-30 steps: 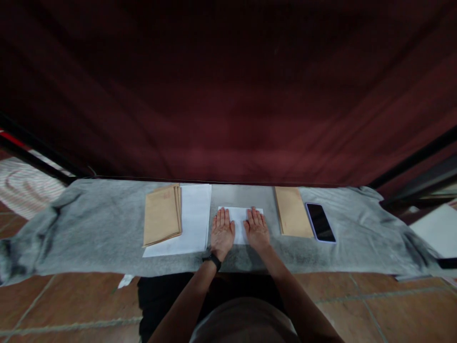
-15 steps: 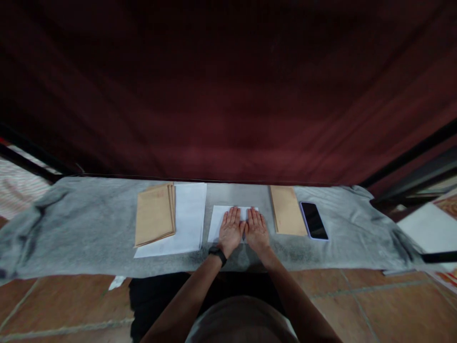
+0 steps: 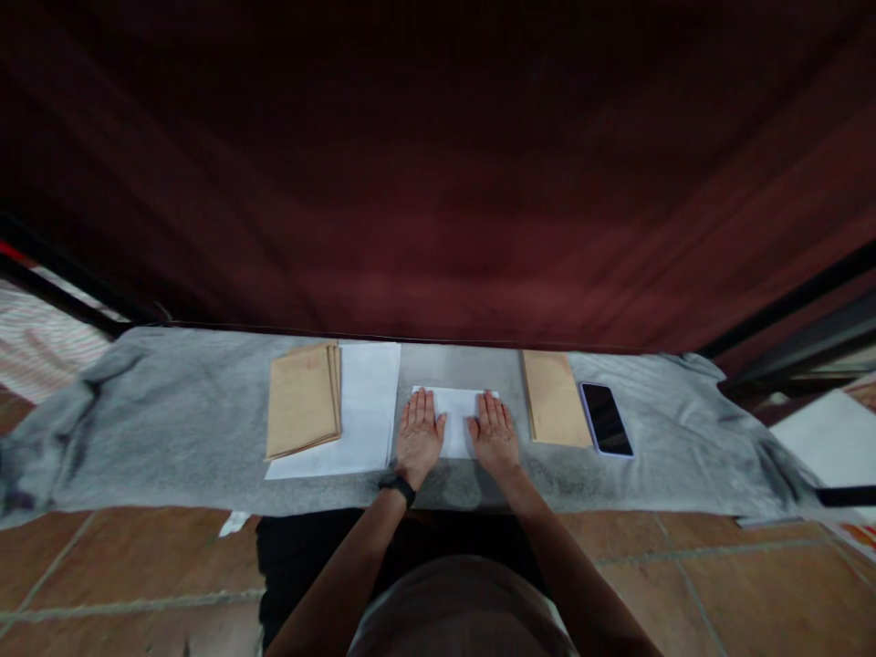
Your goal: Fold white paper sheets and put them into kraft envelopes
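A white sheet of paper, apparently folded, lies flat in front of me on the grey cloth. My left hand, with a black band on its wrist, rests palm down on the sheet's left end. Over the right end, my right hand lies flat in the same way. Both hands have their fingers stretched out, and a strip of bare paper shows between them. To the left, a stack of brown envelopes sits partly on larger white sheets. Right of my right hand are more brown envelopes.
A phone in a pale purple case lies beside the right-hand envelopes. Grey cloth covers the narrow table. A dark red curtain hangs along the far edge. Brown floor tiles and a white scrap lie below.
My hands have moved apart from the middle of the folded paper, the left one leftward and the right one slightly rightward. Both stay flat on the paper. The whole view has shifted a little.
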Demonstrator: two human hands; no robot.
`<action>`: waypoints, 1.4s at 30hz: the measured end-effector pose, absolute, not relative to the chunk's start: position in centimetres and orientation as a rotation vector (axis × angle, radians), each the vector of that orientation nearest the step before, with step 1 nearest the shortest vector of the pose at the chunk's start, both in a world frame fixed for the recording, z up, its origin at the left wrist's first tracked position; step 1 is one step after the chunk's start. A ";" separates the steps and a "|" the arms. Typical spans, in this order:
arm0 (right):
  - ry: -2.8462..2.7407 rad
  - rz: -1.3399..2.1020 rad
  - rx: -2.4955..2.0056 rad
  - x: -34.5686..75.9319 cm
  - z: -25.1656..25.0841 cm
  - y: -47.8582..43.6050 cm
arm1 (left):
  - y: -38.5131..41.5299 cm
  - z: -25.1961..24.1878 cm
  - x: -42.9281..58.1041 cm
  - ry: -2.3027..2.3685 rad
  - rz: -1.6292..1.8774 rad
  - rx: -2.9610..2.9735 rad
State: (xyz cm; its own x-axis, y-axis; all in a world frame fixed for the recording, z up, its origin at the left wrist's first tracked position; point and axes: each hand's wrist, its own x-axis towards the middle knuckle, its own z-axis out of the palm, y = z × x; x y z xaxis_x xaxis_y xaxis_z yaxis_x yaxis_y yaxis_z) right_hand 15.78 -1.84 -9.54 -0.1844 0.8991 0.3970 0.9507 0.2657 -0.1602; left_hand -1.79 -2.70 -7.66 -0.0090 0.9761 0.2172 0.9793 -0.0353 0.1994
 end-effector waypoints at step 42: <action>-2.376 -0.026 -1.550 15.5 -8.8 -5.8 | -8.7 -6.3 -1.0 -2.111 -0.503 -2.475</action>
State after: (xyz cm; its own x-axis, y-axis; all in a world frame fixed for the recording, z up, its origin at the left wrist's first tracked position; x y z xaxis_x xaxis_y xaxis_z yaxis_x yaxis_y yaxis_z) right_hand 15.52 -5.77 -8.82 -0.3705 0.8915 0.2607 0.8969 0.4164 -0.1491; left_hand -0.96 -8.73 -6.30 0.1357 0.9818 0.1327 0.9360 -0.1709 0.3076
